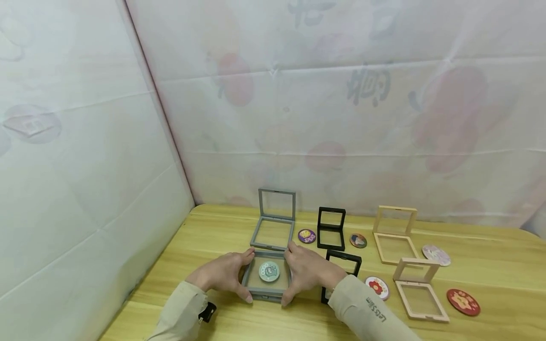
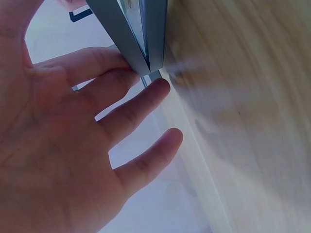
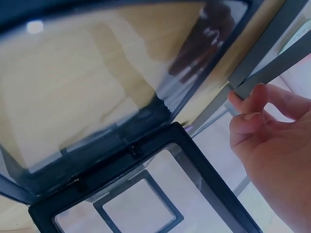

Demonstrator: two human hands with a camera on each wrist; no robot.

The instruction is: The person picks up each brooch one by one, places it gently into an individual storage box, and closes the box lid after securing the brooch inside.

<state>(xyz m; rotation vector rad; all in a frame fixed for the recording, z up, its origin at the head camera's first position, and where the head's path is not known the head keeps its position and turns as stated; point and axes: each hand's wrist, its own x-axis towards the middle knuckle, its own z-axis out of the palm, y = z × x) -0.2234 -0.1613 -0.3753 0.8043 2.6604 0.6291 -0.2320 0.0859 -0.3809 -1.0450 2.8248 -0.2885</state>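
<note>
A grey square display frame [image 1: 267, 289] with clear film lies on the table before me, a round pale-green badge [image 1: 269, 271] showing at its middle. My left hand [image 1: 223, 272] holds its left side, thumb near the front corner and fingers near the back corner. Along the opposite side, my right hand [image 1: 309, 269] grips the frame the same way. The left wrist view shows the frame's two halves [image 2: 154, 34] meeting at a narrow angle, with two fingers against them and the other two apart. Fingers of the right hand [image 3: 277, 126] touch the frame's corner.
Behind stands an open grey frame [image 1: 273, 247]. To the right are open black frames [image 1: 331, 247], open beige frames [image 1: 396, 262] and several round badges, including a red one [image 1: 463, 302]. A black frame [image 1: 343, 255] stands close beside my right forearm. Fabric walls [image 1: 298, 118] border the table.
</note>
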